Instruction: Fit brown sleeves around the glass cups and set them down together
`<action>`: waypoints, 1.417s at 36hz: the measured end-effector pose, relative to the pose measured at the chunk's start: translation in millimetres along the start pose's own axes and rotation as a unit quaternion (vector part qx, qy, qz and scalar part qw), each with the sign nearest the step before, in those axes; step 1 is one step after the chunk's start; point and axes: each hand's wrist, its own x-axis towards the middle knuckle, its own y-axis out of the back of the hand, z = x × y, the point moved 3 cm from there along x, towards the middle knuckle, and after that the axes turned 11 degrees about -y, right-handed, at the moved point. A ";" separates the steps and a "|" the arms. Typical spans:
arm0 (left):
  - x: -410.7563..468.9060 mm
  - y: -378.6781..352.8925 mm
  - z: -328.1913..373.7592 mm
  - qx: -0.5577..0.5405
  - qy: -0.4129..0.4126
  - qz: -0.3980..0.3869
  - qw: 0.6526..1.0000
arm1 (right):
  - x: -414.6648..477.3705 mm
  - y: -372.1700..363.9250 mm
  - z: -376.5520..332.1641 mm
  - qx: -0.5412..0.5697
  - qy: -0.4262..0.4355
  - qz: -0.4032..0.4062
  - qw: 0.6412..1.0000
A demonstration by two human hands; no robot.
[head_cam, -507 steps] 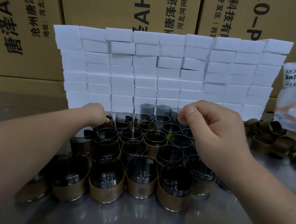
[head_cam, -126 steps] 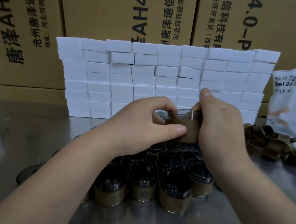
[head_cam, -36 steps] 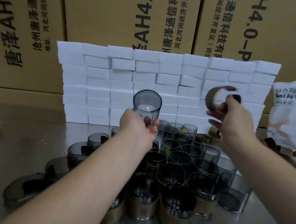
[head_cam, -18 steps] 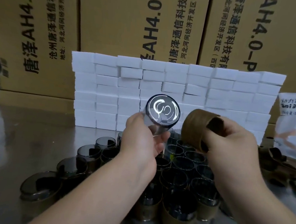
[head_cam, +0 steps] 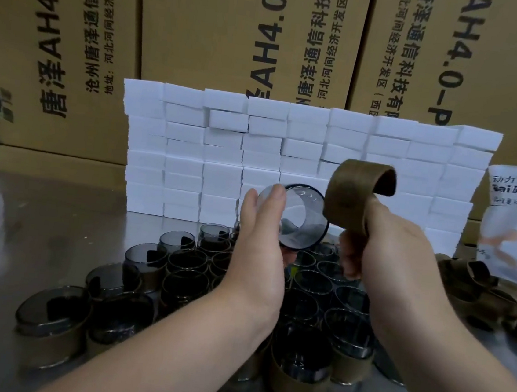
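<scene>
I start at the left thumb (head_cam: 277, 198). It lies pressed along the side of a smoke-tinted round glass cup (head_cam: 299, 222), and the other fingers are curled beneath it, mostly hidden. The left hand (head_cam: 259, 237) holds the cup tipped on its side, one round end towards me, I judge so the band can go on end-first. The right fingers (head_cam: 350, 263) and thumb pinch the lower end of a brown curled band sleeve (head_cam: 349, 196). The band's free end arches open above the right hand (head_cam: 386, 241), just touching the cup's right edge and not yet round it.

Both are held above the far side of the huddle of sleeved cups (head_cam: 295, 381) on the steel table (head_cam: 41, 221), probably so the finished cup can drop straight into the group. Right of the huddle lies a heap of loose brown sleeves (head_cam: 481, 283), within easy reach. Behind the huddle stands a wall of white foam blocks (head_cam: 222, 160).
</scene>
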 end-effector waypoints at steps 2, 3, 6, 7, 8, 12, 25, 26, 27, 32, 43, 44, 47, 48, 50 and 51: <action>-0.6 -0.3 5.0 0.010 -0.003 -0.001 1.000 | -0.5 -1.7 0.7 0.002 0.014 0.000 1.000; -0.6 -0.3 6.4 0.018 -0.004 0.000 1.000 | -1.1 -2.6 1.0 0.020 0.021 -0.007 1.000; 1.6 0.4 5.4 0.028 -0.012 0.010 0.999 | -3.2 -4.0 1.5 0.041 0.053 -0.026 0.997; 2.4 1.1 5.2 0.026 -0.018 0.014 0.999 | -3.6 -4.4 1.2 0.040 0.061 -0.036 0.997; 2.8 1.7 6.0 0.027 -0.025 0.015 0.999 | -3.7 -5.0 0.5 0.043 0.066 -0.050 0.996; 4.5 1.9 10.9 0.075 -0.054 -0.019 0.996 | -5.7 -9.0 -0.6 0.044 0.052 -0.108 0.992; 5.9 4.4 14.1 0.186 -0.164 -0.019 0.969 | -8.1 -20.3 11.5 0.051 -0.057 -0.199 0.977; 5.8 4.3 14.6 0.186 -0.167 -0.022 0.968 | -8.3 -20.8 11.5 0.051 -0.072 -0.194 0.977; 5.7 4.4 14.8 0.175 -0.166 -0.025 0.970 | -7.2 -20.9 11.0 0.051 -0.091 -0.183 0.978; 7.1 3.9 14.5 0.147 -0.155 -0.021 0.977 | -3.9 -17.7 4.8 0.002 -0.171 -0.205 0.964; 0.1 2.6 23.2 0.154 -0.180 -0.034 0.971 | -8.4 -32.8 6.6 0.093 -0.254 -0.230 0.935; -0.5 2.1 24.3 0.158 -0.185 -0.037 0.969 | -9.2 -34.6 8.7 0.115 -0.259 -0.228 0.931; -0.7 2.3 24.4 0.168 -0.206 -0.055 0.962 | -10.6 -36.5 11.5 0.165 -0.260 -0.223 0.925; -1.0 2.0 24.0 0.170 -0.216 -0.065 0.959 | -11.2 -36.3 11.9 0.177 -0.255 -0.223 0.924; -3.0 1.0 22.9 0.188 -0.242 -0.094 0.947 | -11.5 -34.8 11.3 0.182 -0.234 -0.221 0.929; -3.9 0.8 21.8 0.202 -0.245 -0.109 0.942 | -11.6 -34.0 10.0 0.181 -0.228 -0.218 0.932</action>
